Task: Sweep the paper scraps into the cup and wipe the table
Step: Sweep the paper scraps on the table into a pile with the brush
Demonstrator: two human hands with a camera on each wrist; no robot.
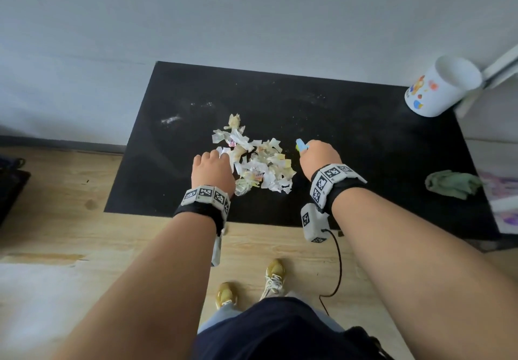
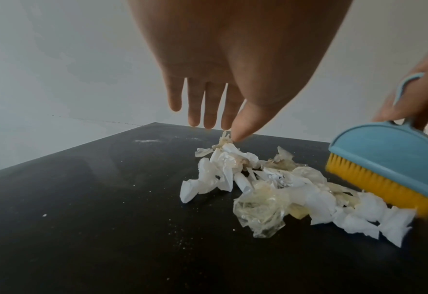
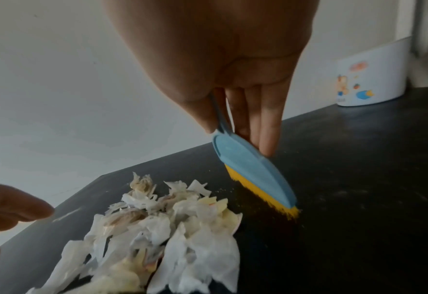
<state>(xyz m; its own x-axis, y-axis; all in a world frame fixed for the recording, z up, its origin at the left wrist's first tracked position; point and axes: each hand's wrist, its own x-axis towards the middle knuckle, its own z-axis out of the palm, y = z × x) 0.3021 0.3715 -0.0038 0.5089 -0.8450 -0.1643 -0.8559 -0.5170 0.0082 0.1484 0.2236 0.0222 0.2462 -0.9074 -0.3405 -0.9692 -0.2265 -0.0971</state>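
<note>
A heap of white and yellowish paper scraps (image 1: 256, 160) (image 2: 270, 187) (image 3: 162, 228) lies in the middle of the black table (image 1: 350, 124). My left hand (image 1: 213, 171) (image 2: 208, 111) hovers at the heap's left side with straight fingers, holding nothing. My right hand (image 1: 318, 153) (image 3: 235, 123) grips a small blue brush with yellow bristles (image 2: 389, 167) (image 3: 255, 177) (image 1: 301, 144); the bristles touch the table just right of the heap. A white cup with cartoon prints (image 1: 440, 89) (image 3: 374, 77) stands at the table's far right corner.
A crumpled green cloth (image 1: 452, 184) lies at the table's right edge. White dust smears (image 1: 171, 120) mark the table's left part. A white wall stands behind the table, wooden floor in front, and white furniture (image 1: 501, 65) stands beside the cup.
</note>
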